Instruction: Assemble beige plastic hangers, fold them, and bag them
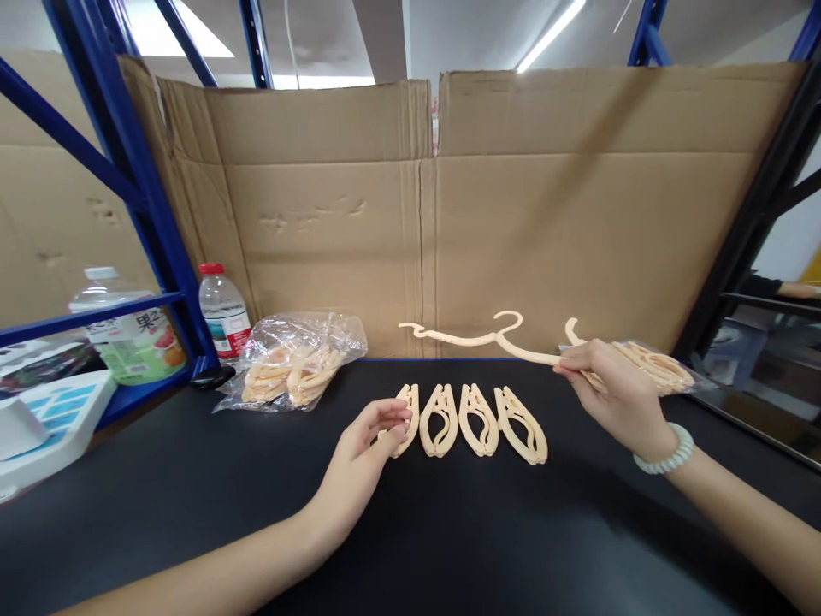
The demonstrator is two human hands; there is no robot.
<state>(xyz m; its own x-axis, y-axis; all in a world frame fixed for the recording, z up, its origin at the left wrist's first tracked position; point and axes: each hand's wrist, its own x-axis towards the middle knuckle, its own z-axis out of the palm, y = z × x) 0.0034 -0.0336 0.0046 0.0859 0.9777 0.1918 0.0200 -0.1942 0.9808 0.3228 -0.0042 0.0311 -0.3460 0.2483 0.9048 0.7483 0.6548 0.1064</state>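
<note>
My right hand [619,393] pinches one end of an unfolded cream plastic hanger [465,340], holding it up off the table with its hook on top and its far arm stretching left. My left hand [363,449] has its thumb and fingers around the leftmost folded hanger [410,402], which lies on the black table and is partly covered by the fingers. To its right, three more folded hangers [439,421] lie side by side in a row. Behind my right hand, a clear bag of folded hangers [654,366] is partly hidden.
Another clear bag of folded hangers [298,364] lies at the back left of the black table [436,539]. Near it stand a red-capped bottle [224,312] and a larger juice bottle [128,329]. A cardboard wall [333,231] closes the back, between blue frame posts [147,205].
</note>
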